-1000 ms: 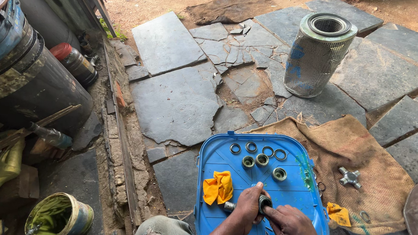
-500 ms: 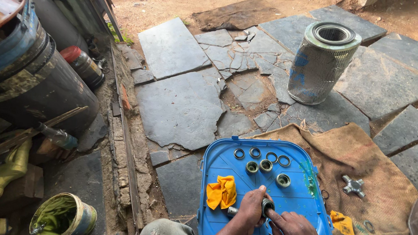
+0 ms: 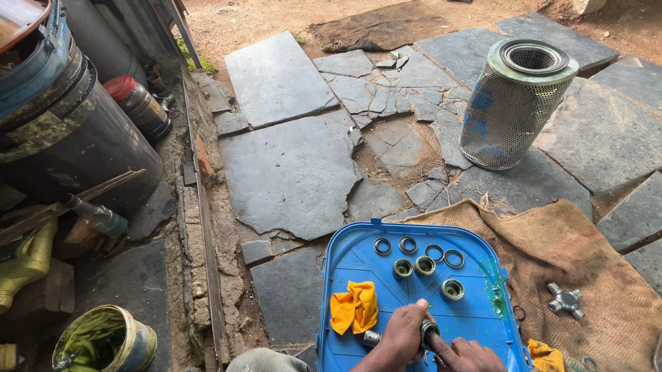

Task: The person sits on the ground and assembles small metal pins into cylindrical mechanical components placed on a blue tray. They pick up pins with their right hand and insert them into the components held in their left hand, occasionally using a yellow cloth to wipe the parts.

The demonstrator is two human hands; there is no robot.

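Two hands at work over the blue tray lid (image 3: pixel 346 248), both at its near end. Left hand (image 3: pixel 402 340) clenched around a small dark bearing cup (image 3: pixel 428 331), gripped from the left with fingertips wrapped over its top. Right hand (image 3: pixel 473 369) just right of the cup, index finger extended and pressed against the cup's lower side, other fingers loosely curled, nothing grasped. Cup's short axis roughly upright, tilted slightly toward the right hand; cup between both hands, nearer the left palm. Small silvery round piece (image 3: pixel 370 337) on the tray just left of the left hand, touching the knuckles or nearly so; hard to tell. Yellow rag (image 3: pixel 355 306) further left on the tray. Three more bearing cups (image 3: pixel 425 265) and four thin rings (image 3: pixel 419 249) toward the tray's far end. Cross-shaped metal joint (image 3: pixel 564 298) on burlap sack (image 3: pixel 572 247), right of the tray. Mesh cylinder filter (image 3: pixel 513 105) well beyond the tray, upright on stone slabs.
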